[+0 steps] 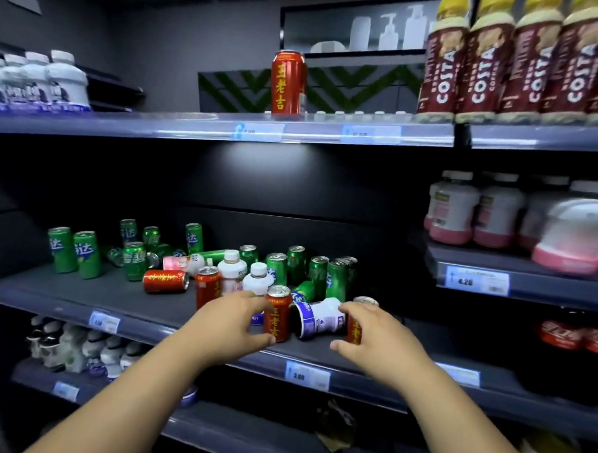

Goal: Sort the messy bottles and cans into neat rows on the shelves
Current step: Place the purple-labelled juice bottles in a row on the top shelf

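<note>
The middle shelf (82, 297) carries a jumble of green cans (334, 279), red cans and white bottles (259, 277). My left hand (233, 321) curls around an upright red can (279, 314) near the front edge, thumb and fingers at its sides. My right hand (371, 335) wraps another upright red can (356, 326) just to the right. Between the two lies a white bottle with a blue label (317, 318) on its side. A third red can (165, 281) lies on its side to the left. One red can (287, 83) stands alone on the top shelf (192, 125).
Two green cans (75, 252) stand together at the middle shelf's left. Costa coffee bottles (517, 64) line the top right, white bottles (40, 81) the top left. Pink-based bottles (497, 211) fill the right shelf. More bottles (80, 347) sit on the lower shelf.
</note>
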`<state>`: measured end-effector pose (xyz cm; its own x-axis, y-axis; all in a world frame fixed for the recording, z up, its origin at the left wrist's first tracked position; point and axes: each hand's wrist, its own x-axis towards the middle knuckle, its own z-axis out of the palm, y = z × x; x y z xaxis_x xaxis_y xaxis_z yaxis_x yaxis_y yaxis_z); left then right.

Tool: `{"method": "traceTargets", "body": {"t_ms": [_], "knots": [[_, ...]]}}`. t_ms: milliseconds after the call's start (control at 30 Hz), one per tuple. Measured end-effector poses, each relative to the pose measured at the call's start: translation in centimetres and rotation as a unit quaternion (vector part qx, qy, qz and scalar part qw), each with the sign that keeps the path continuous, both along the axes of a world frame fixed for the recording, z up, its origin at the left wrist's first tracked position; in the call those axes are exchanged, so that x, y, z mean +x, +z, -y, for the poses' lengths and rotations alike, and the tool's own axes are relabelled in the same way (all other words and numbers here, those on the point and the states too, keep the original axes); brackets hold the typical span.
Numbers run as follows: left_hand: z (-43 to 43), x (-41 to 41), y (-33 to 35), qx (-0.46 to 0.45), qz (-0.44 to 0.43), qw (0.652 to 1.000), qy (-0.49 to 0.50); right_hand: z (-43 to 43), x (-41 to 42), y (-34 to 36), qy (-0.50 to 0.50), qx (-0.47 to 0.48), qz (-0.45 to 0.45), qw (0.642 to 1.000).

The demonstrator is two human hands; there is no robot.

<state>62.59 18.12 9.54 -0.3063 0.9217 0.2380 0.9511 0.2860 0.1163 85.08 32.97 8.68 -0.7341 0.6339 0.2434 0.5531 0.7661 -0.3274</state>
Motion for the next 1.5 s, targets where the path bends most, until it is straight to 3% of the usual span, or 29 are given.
{"method": "traceTargets", "body": {"t_ms": [767, 967, 1233, 1500], "knots": [[-2.5, -13.8, -4.2, 0.034, 0.079, 0.995, 0.055, -6.0, -16.1, -2.0, 0.070, -0.006, 0.055, 0.996], [-7.1, -17.3, -4.9, 0.079, 0.111, 0.990, -0.030, -7.1, -16.2, -5.1, -0.064, -0.047, -0.034, 0.996], [-12.6, -19.5, -7.0, 0.114, 0.118, 0.981, -0.105, -5.4, -17.8, -9.8, -0.297, -0.094, -0.174, 0.934], [-13.7, -20.3, -8.0, 0.093, 0.127, 0.977, -0.146, -4.8, -19.4, -9.6, -0.377, -0.158, -0.183, 0.894]]}}
